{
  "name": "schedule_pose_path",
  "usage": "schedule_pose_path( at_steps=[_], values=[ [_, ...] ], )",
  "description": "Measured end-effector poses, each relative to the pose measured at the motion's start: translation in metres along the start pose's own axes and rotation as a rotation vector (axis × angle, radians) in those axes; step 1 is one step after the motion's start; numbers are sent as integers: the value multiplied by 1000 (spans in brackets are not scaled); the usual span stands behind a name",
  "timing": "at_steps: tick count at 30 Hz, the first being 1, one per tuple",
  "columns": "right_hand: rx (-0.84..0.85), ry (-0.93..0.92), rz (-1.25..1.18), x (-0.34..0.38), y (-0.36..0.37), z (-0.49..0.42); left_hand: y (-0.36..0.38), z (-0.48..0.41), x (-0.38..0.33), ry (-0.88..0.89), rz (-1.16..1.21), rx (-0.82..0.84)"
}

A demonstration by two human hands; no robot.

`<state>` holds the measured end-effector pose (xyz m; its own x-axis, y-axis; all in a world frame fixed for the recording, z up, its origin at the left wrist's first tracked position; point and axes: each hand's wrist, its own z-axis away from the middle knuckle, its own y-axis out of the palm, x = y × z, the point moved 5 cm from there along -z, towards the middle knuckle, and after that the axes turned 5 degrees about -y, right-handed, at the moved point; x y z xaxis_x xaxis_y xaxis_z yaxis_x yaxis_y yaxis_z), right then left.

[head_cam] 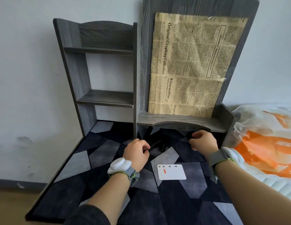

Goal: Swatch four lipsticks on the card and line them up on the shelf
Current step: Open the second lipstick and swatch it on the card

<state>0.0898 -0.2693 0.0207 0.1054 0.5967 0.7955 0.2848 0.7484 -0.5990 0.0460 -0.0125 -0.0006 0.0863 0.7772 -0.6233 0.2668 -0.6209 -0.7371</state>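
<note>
Our left hand (136, 150) pinches one black lipstick (154, 144); a second lipstick (162, 147) lies right of it. Our right hand (202, 140) is curled, on what we cannot tell. One card (174, 174) with one orange swatch (164, 171) lies between our wrists.

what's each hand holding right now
left hand: fingers curled round a black lipstick
right hand: fingers curled; whether they hold anything cannot be told

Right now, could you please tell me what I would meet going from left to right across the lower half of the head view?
Left hand, pinching a lipstick → card → right hand → plastic bag.
</note>
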Motion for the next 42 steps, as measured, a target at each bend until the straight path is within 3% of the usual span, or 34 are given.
schedule_pose_path(
  at_steps=[15, 33, 37, 42],
  values=[
    [442, -321, 295, 47, 74, 10, 9, 12, 9, -30, 18, -10],
    [407, -517, 692, 36, 71, 16, 9, 13, 9, -36, -21, -19],
    [350, -498, 597, 37, 63, 20, 6, 12, 8, -42, -31, 27],
    [305, -350, 189, 48, 49, 21, 2, 16, 6, -58, -41, 88]
  ],
)
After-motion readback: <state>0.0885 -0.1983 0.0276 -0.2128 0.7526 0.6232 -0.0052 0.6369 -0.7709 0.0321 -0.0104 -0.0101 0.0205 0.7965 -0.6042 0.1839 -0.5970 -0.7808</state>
